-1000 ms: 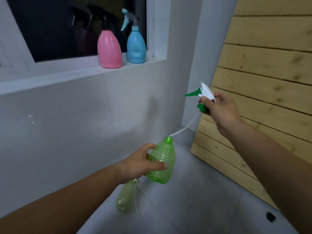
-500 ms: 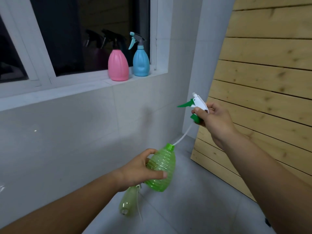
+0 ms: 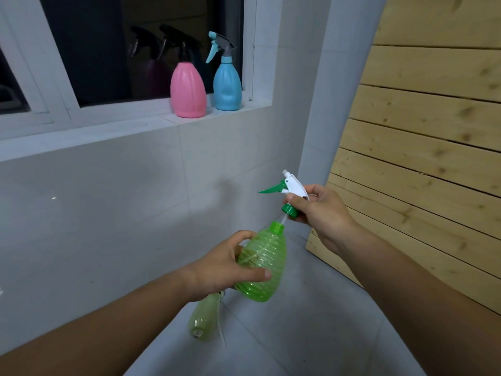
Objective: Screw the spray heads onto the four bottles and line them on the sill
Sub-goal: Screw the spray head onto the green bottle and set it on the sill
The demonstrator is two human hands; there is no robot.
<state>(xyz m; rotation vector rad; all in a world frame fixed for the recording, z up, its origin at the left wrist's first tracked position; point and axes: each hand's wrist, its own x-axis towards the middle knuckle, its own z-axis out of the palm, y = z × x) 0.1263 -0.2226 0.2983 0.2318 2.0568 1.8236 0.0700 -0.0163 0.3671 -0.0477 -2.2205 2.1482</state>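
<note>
Moved: right hand (image 3: 322, 210) has lowered the white and green trigger spray head (image 3: 288, 195); its collar hangs just above the ribbed translucent green plastic bottle (image 3: 261, 263), tube inside.
Risk: tilted collar could cross-thread.
Left hand (image 3: 222, 270): grip wraps the bottle, tilted, low.
Right hand: grip pinches the head.
Sill (image 3: 113, 128): pink bottle (image 3: 188, 89) and blue bottle (image 3: 227, 85) stand capped.

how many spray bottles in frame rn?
4. Pink bottle and blue bottle stand on the sill, heads on. Green ribbed bottle is in the left hand, head not yet seated. Pale green bottle lies on the floor, partly hidden.
</note>
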